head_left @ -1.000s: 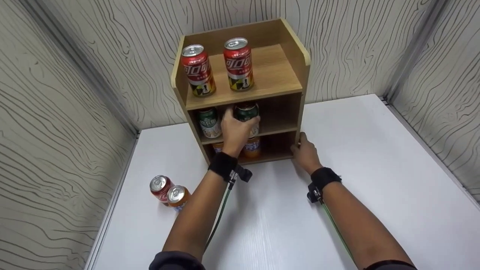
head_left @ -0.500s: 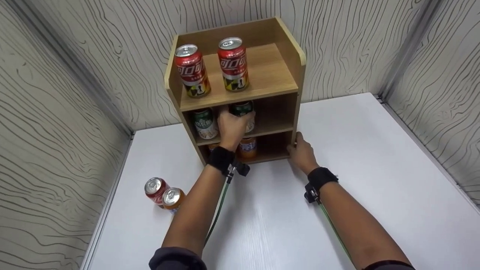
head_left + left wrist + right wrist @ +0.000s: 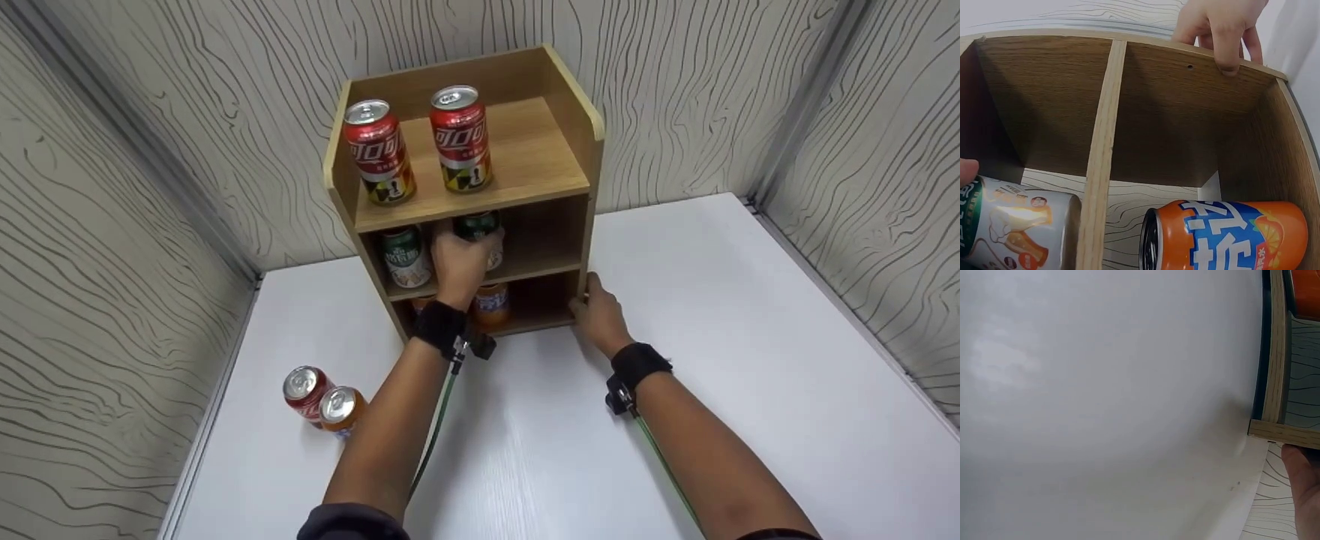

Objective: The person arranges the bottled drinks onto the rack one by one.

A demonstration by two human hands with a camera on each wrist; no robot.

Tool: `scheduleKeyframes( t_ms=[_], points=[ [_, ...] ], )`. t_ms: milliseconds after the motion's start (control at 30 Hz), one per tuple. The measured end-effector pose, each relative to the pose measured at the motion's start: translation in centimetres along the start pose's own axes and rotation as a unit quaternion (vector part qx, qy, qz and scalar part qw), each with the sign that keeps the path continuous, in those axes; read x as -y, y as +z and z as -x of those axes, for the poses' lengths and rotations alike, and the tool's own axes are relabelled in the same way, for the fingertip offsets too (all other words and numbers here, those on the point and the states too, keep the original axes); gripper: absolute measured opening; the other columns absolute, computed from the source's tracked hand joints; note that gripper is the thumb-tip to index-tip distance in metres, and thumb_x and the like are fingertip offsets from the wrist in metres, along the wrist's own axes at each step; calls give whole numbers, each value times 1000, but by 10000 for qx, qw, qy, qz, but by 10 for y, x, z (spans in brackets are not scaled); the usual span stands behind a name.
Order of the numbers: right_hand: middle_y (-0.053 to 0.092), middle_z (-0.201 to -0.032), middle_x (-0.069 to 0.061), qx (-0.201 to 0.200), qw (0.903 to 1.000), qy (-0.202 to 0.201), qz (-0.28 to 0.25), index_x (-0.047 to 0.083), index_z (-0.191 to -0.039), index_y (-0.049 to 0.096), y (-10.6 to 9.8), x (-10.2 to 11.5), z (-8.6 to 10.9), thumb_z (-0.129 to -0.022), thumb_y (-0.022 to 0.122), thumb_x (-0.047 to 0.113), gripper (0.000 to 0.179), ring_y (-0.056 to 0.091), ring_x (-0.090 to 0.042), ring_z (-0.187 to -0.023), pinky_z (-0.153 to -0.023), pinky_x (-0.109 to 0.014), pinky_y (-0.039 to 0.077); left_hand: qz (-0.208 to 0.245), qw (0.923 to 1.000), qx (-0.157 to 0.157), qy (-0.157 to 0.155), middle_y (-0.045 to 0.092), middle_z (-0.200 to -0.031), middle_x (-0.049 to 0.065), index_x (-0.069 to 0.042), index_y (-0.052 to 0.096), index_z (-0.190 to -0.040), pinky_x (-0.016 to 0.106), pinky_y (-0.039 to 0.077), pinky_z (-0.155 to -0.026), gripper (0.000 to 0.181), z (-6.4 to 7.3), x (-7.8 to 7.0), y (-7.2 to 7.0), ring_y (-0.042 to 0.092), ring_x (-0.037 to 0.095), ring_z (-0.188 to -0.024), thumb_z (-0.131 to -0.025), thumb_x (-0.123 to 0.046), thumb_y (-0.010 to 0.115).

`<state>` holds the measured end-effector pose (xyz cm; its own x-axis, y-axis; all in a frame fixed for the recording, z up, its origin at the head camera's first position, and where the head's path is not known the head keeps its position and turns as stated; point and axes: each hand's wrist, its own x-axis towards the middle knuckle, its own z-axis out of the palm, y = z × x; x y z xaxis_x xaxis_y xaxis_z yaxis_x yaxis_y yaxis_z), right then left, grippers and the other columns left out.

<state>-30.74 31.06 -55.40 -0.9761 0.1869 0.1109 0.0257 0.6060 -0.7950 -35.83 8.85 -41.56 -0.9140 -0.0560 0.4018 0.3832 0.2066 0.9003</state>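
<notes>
in the middle compartment of the wooden shelf (image 3: 510, 79), upright or nearly so: green-and-white can (image 3: 477, 225), grasped near the top between thumb and fingers of the left hand (image 3: 459, 264); matching can (image 3: 406, 259) left of the hand. at the lower part of the side panel (image 3: 1174, 129): right hand (image 3: 600, 315), clasping the wood. cannot tell whether fully borne by the middle board (image 3: 546, 259). judged thin-walled metal: smooth, probably slippery, stiff under light pressure, liable to dent if pinched hard; fairly heavy if full, contents hidden. best taken just below the rim, thumb and fingers opposed, clear of the top board (image 3: 525, 154).
</notes>
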Motion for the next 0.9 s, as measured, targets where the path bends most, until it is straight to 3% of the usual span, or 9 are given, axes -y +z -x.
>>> scheduleKeyframes(
  t_ms=[433, 733, 900],
  points=[
    [53, -130, -28, 35, 10000, -70, 47, -2, -136, 36, -1, -1, 0, -98, 50, 14, 43, 55, -40, -117, -90, -49, 49, -629, 9974, 204, 274, 52, -136, 3, -12, 42, -143, 27, 39, -100, 79, 5, 15, -1, 49, 13, -121, -79, -40, 80],
    [54, -130, -29, -26, 9999, -61, 83, 0, -135, 36, -1, -2, 0, -98, 49, 16, 42, 56, -40, -116, -89, -49, 50, -249, 9994, 222, -20, 54, -130, 0, -14, 43, -141, 28, 39, -100, 84, 5, 11, -1, 52, 12, -117, -73, -41, 85],
    [53, -131, -27, 35, 9999, -46, 134, 0, -137, 35, 2, -3, 0, -99, 49, 18, 44, 55, -40, -117, -90, -48, 49, -218, 9996, 143, -100, 51, -136, 2, -13, 41, -143, 28, 35, -104, 89, 9, 6, -7, 49, 14, -123, -72, -41, 86]
  ],
)
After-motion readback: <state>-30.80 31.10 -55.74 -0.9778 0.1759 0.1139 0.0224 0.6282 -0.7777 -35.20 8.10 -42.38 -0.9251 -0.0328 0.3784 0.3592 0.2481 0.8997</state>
